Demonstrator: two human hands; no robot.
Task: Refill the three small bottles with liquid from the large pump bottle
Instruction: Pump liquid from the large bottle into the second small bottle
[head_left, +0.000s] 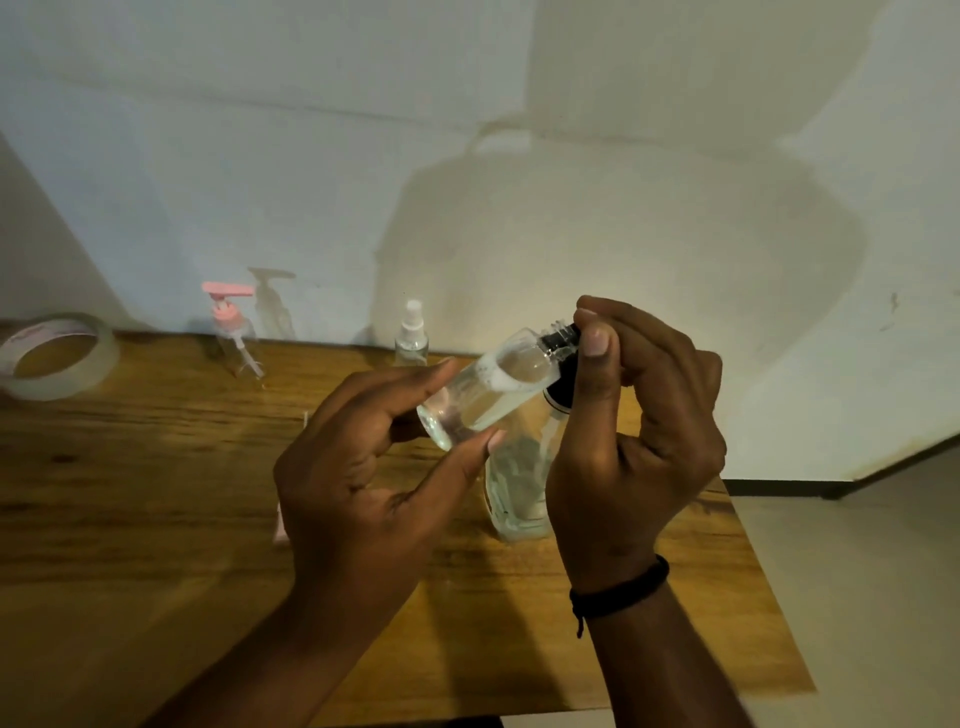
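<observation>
My left hand (363, 467) holds a small clear bottle (488, 395) tilted nearly on its side between thumb and fingers, its open neck against the black pump nozzle that my right hand (634, 431) pinches and presses. The large pump bottle (519, 483) stands on the bench (156, 519) just below and between both hands. Beyond my left hand, near the wall, stand a pink-pump bottle (234, 332) and a white-topped spray bottle (412, 335), with a tape roll (57, 356) far to its left.
</observation>
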